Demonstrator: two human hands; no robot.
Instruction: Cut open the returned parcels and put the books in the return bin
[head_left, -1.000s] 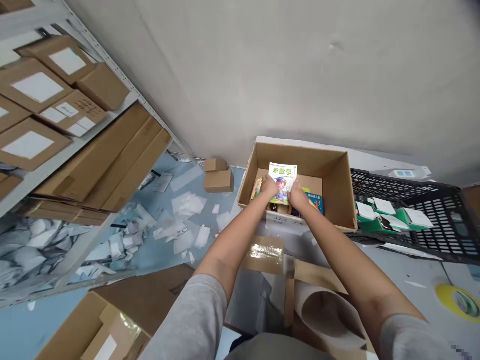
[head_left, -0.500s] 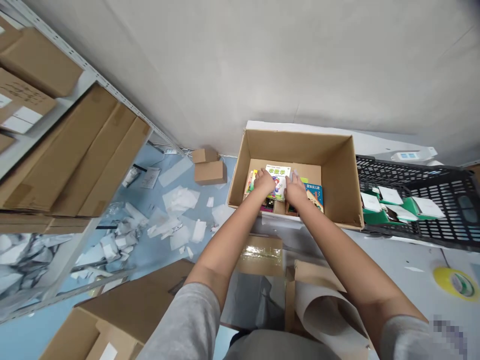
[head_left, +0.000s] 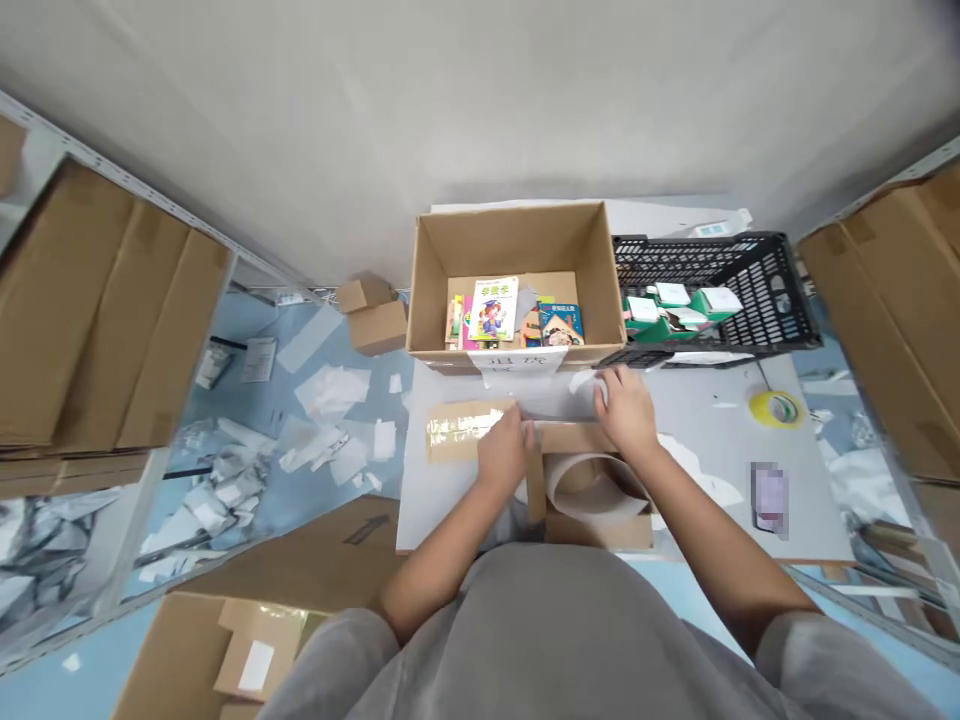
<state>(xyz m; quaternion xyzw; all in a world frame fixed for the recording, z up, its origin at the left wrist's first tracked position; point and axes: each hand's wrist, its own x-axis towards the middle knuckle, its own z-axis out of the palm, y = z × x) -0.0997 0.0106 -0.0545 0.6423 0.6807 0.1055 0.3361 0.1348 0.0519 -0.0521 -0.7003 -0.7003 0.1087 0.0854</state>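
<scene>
A small open cardboard box (head_left: 598, 530) lies in front of my body, with a curled sheet of pale material (head_left: 596, 505) inside it. My left hand (head_left: 502, 450) is closed at that box's upper left corner, seemingly round its edge. Over the box's upper right side is my right hand (head_left: 628, 410), its thumb apart from its bent fingers and nothing visible between them. Beyond both hands stands a large open carton (head_left: 514, 235). In it are several children's books, among them a white-covered book (head_left: 493, 308) and a blue-covered book (head_left: 561, 324).
A black plastic crate (head_left: 765, 300) with green-and-white packs adjoins the carton. Yellow tape (head_left: 776, 408) lies on the white table (head_left: 795, 500). Shelves with cartons (head_left: 112, 310) flank both sides. Paper scraps (head_left: 334, 390) litter the blue floor. A taped cardboard piece (head_left: 457, 430) lies left.
Both hands have left the books in the large carton and come back towards my body, to the small box. The view has turned to the right.
</scene>
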